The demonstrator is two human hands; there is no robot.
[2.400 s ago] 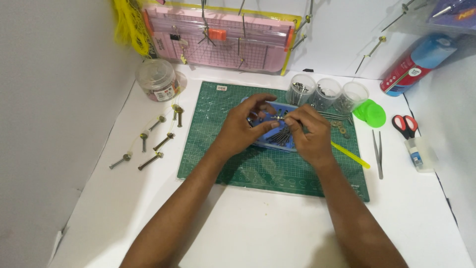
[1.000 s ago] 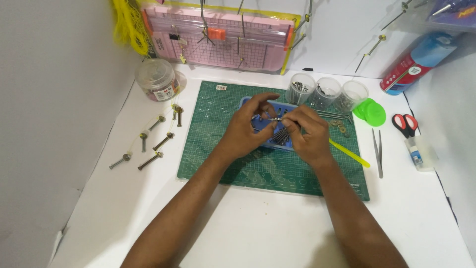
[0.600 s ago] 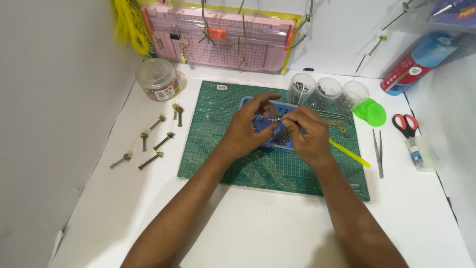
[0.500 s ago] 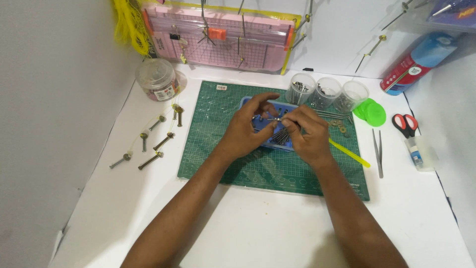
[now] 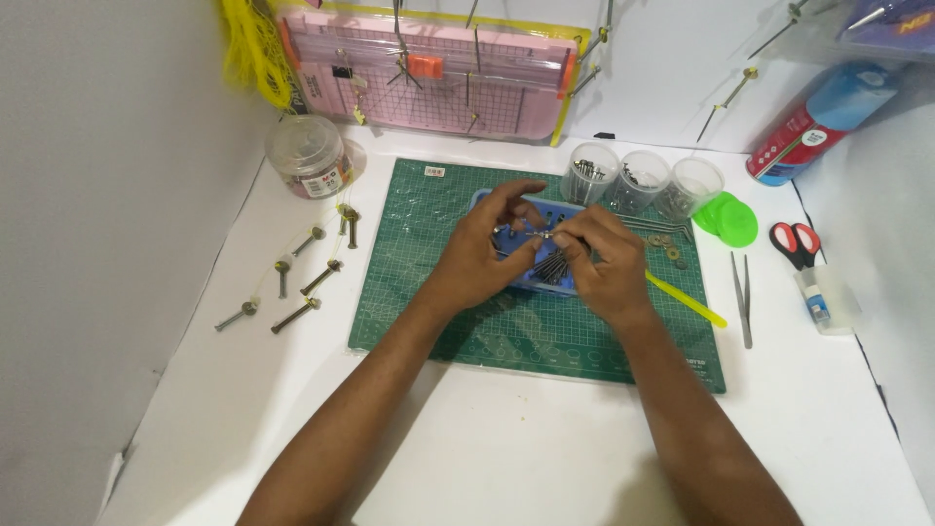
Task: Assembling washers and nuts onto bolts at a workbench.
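My left hand [image 5: 477,255] and right hand [image 5: 602,265] pinch a small bolt [image 5: 534,235] between fingertips over the blue tray [image 5: 487,202]; its long axis runs left-right.

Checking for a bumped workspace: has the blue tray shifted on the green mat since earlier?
No. The blue tray still sits just below the three clear cups on the green mat.

The cutting mat [image 5: 545,336] was dark green with a pale grid, the tray [image 5: 545,282] blue, the lids [image 5: 729,220] bright green, the scissors [image 5: 797,240] red-handled, the surface [image 5: 487,448] white.
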